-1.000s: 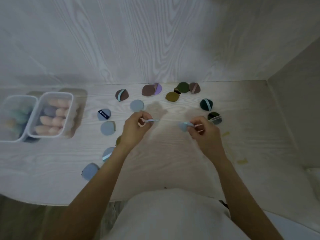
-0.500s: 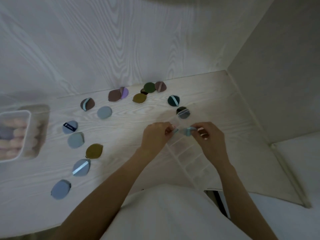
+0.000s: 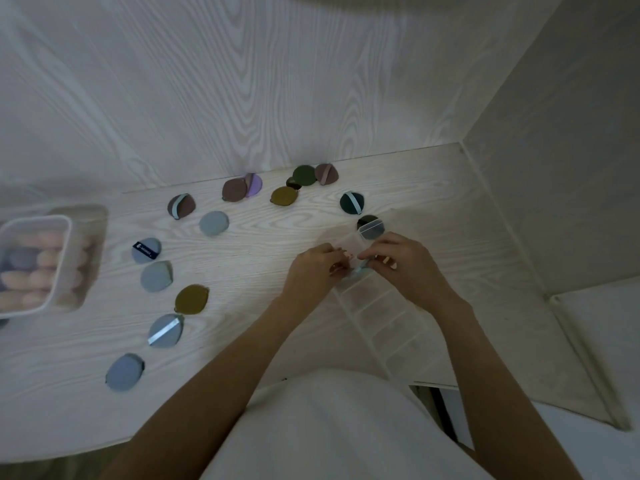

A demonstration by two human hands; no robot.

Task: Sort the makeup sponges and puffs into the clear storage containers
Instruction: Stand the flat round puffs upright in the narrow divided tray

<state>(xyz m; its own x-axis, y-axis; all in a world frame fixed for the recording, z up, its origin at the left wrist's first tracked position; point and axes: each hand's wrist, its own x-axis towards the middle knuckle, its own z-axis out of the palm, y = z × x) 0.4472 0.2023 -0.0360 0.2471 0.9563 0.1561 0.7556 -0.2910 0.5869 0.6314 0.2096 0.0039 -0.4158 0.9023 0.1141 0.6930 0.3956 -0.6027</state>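
1. Pale wood-grain table (image 3: 263,258) set into a corner, with matching wood panel behind and a plain wall to the right.
2. Long clear divided container (image 3: 377,306) lying on the table, running from the hands back toward the body; small compartments in a row, far end just beside a dark puff (image 3: 367,221).
3. Left hand (image 3: 313,271) over the far end of the divided container, fingers curled in, pinching something small and pinkish at the fingertips; exact item too small to tell.
4. Right hand (image 3: 405,263) directly right of the left one, nearly touching it, fingers curled round a small light-blue puff (image 3: 362,270) at the container's far compartments.
5. Left of the divided container: loose puffs scattered on the table, among them an ochre puff (image 3: 191,299), a blue puff with a pale strap (image 3: 165,330), a plain blue puff (image 3: 124,372) and a blue puff with a dark label (image 3: 146,250).
6. Beyond the divided container, near the back panel: brown, purple, olive and dark green puffs in a loose group (image 3: 284,185).
7. Far left of the divided container, at the table edge: clear tub (image 3: 64,258) filled with peach and lilac sponges (image 3: 41,271).
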